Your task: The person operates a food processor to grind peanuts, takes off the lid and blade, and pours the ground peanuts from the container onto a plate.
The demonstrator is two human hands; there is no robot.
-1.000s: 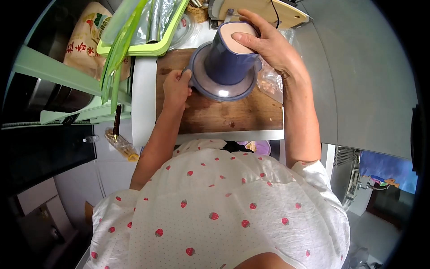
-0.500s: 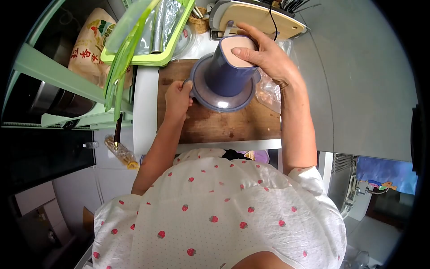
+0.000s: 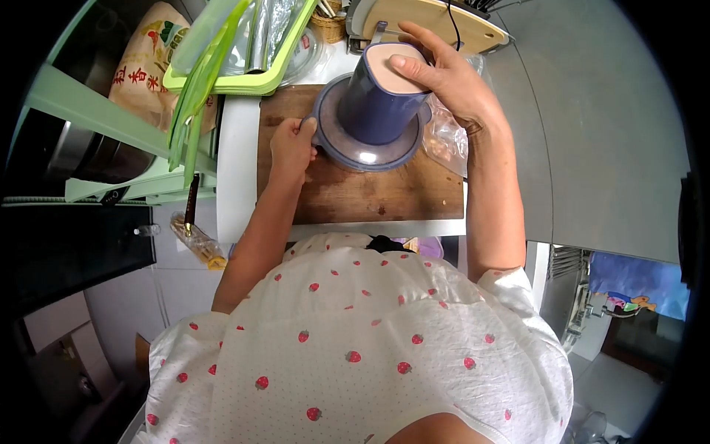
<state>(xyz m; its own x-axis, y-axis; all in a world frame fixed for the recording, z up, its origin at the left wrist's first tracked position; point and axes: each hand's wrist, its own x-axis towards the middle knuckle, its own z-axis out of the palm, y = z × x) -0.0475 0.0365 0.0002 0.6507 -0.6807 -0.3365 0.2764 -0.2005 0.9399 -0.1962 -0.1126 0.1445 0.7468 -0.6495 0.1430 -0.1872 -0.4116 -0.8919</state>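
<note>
A food chopper [image 3: 374,111] with a dark blue upper housing and a pinkish top stands on the brown wooden cutting board [image 3: 355,201]. Around the housing's base runs a wide, round, see-through lid with a blue rim. My left hand [image 3: 293,148] is closed on the small handle at the left of that rim. From the right, my right hand [image 3: 458,81] wraps over the pinkish top, thumb lying on it and fingers over the far side. What is inside the chopper's bowl is hidden.
A clear plastic bag [image 3: 446,140] lies right of the chopper. Back left, a green basket [image 3: 277,78] holds a foil roll, with long green leaves [image 3: 194,111] hanging over its side. Cutting boards [image 3: 436,26] lean behind, beside a wicker pot [image 3: 328,27].
The view has tilted slightly, so the board and chopper appear higher in it. Both hands keep the same hold on the chopper.
</note>
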